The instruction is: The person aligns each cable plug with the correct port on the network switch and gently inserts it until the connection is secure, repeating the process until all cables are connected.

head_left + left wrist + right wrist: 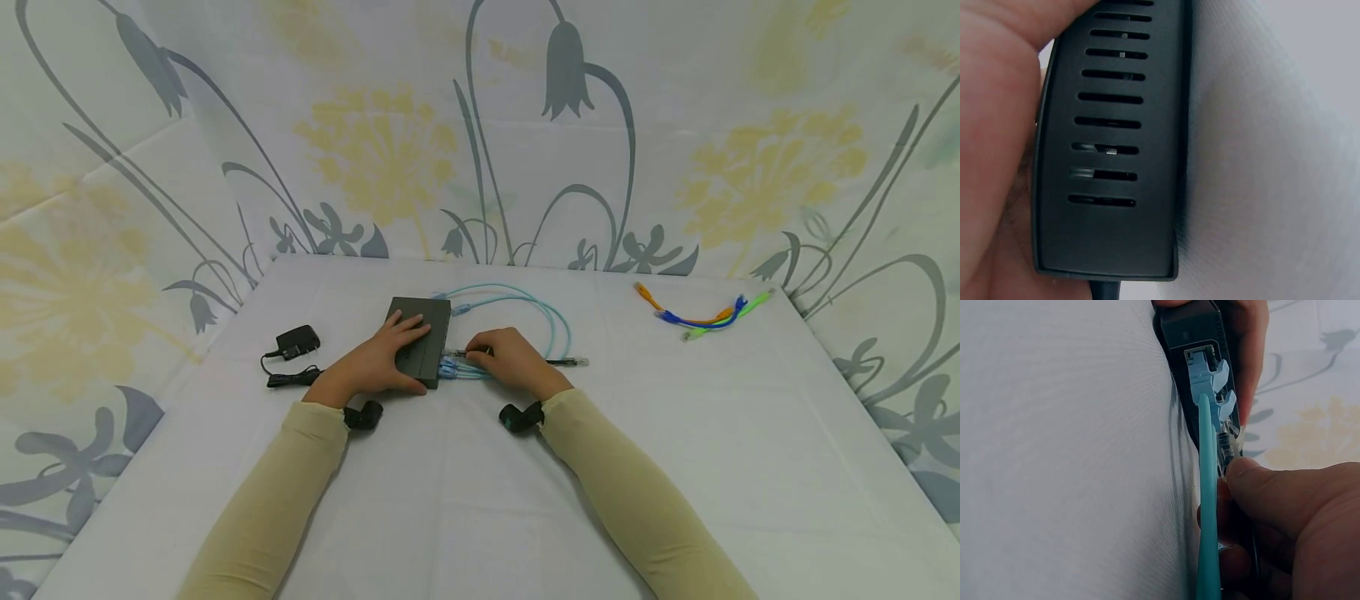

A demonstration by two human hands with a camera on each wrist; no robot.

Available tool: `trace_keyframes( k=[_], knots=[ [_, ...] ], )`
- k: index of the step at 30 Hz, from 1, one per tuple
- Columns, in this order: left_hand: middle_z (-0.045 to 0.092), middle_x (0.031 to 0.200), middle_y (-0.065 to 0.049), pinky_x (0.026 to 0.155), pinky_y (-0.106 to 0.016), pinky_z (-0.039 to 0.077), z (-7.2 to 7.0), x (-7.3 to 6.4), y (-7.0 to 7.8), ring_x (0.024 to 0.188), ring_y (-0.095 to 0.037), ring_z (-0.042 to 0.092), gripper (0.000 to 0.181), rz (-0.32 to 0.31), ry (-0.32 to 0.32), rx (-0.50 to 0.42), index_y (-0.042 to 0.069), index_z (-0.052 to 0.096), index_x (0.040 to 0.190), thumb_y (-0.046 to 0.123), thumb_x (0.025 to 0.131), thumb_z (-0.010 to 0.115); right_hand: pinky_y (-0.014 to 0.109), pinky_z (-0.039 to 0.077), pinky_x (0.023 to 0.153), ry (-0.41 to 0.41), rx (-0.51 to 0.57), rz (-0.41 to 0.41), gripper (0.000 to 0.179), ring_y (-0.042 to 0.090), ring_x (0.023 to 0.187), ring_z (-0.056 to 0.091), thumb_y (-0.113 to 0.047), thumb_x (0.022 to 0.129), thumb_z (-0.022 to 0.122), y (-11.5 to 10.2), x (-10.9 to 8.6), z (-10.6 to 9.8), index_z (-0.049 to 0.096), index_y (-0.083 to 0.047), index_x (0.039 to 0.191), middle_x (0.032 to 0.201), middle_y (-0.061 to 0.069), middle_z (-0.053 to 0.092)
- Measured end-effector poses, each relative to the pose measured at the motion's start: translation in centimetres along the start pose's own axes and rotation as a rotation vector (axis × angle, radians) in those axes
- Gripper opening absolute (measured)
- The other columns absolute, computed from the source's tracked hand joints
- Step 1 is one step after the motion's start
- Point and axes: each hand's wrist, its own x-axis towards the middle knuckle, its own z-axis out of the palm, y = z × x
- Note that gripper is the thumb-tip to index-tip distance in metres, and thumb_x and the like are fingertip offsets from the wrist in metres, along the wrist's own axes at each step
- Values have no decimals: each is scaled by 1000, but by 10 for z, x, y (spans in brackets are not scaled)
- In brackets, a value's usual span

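Observation:
A black network switch [422, 350] lies flat on the white cloth. My left hand [372, 364] holds it, fingers spread over the top and thumb at the near edge. In the left wrist view its slotted side [1110, 237] shows beside the palm, a black cord [1105, 291] at one end. My right hand [510, 360] pinches a short black network cable [562, 362] just behind its clear plug [1226, 442], which is right at the port side. Light blue plugs [1199, 378] sit in neighbouring ports, a light blue cable [1208, 500] running past my right fingers.
Light blue cable loops [555, 312] curve behind my right hand. To the left lies a black power adapter [297, 340] with its bundled cord [288, 378]. Orange [649, 297], blue [705, 324] and green [753, 303] short cables lie crossed at the far right.

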Motion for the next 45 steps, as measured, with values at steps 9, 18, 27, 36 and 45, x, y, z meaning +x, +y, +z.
trace_keyframes(
  k=[9,18,27,36,45],
  knots=[
    [10,165,2,114,-62,24,0,0,0,152,-32,-9,105,4,4,6,26,26,155,50,71,83,33,53,85,2,13,7,22,13,94,65,-29,98,59,0,-1,0,72,-16,111,105,0,71],
    [11,165,2,115,-61,24,0,0,0,152,-32,-9,104,7,9,4,25,27,155,49,71,83,32,53,84,7,22,-1,22,13,93,65,-28,98,59,0,-1,0,72,-16,110,104,-1,72],
    [10,165,3,114,-61,24,0,-1,1,152,-31,-9,104,1,10,0,26,27,155,50,71,83,33,53,86,2,18,0,22,14,95,65,-27,98,58,1,-1,0,71,-16,112,105,-1,71],
    [11,165,2,114,-62,23,-1,-2,1,152,-32,-9,104,8,12,-2,25,27,155,49,71,83,34,53,85,-3,21,-1,22,14,94,65,-27,99,58,0,0,2,70,-15,113,104,0,71],
    [10,165,4,114,-62,23,-1,-2,3,152,-30,-9,103,-5,8,-12,26,27,155,48,71,83,33,52,84,3,14,3,21,13,92,64,-28,98,58,0,2,4,70,-16,112,102,-1,71]
  ],
)
